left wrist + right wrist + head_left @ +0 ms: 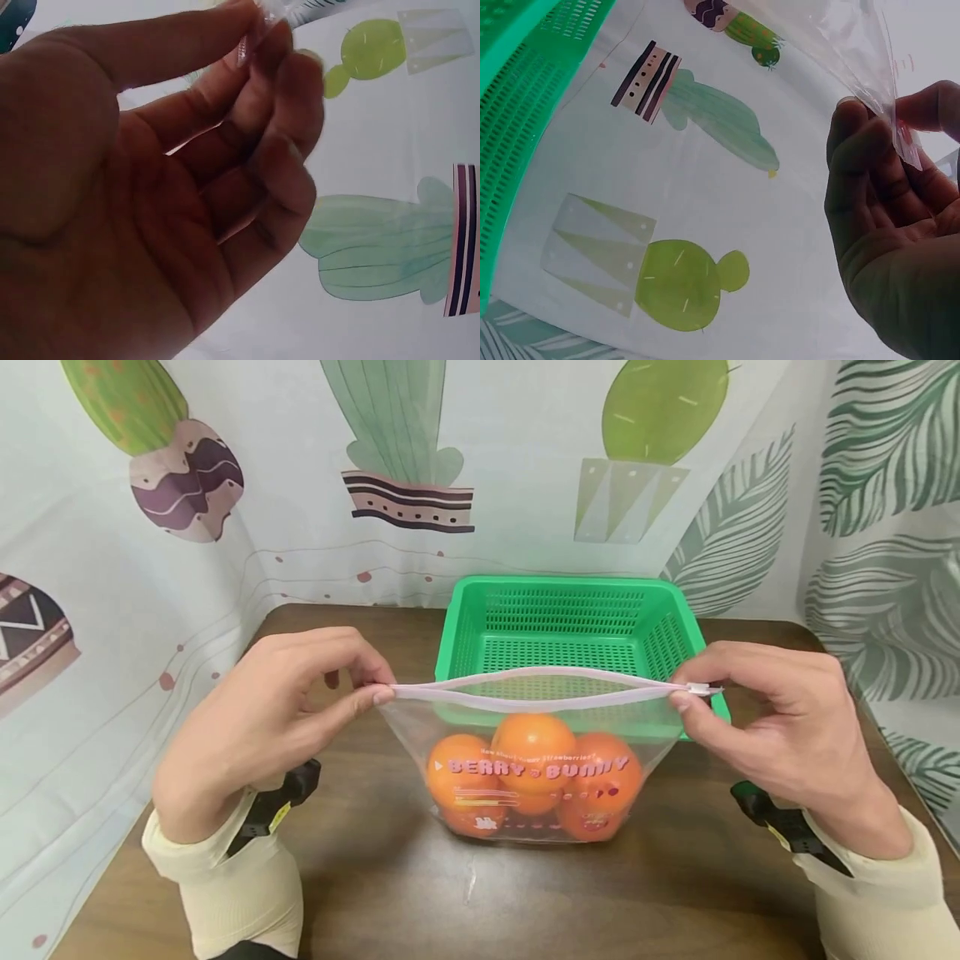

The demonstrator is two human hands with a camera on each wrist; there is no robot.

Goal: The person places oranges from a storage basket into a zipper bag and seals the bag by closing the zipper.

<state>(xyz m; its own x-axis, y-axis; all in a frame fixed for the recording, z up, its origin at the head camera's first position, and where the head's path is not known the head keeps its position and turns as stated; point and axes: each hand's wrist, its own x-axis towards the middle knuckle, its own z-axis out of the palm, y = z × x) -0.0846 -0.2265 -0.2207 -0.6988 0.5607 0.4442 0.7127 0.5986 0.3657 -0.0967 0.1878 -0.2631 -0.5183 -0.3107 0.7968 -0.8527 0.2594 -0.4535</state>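
Note:
A clear zip bag with pink lettering stands on the table, holding several oranges. Its pink zip edge is stretched sideways and gapes in the middle. At the left corner, my left hand pinches this edge between thumb and index finger. My right hand pinches the opposite end, where a white slider sits beside the fingertips. In the left wrist view, a bit of bag shows between the fingertips. The right wrist view has the bag's corner running into the pinch.
Behind the bag is a green slotted basket with no items visible inside. Brown wooden tabletop surrounds the bag. A printed cloth with cactus pictures hangs at the back and sides. Each wrist wears a black strapped device.

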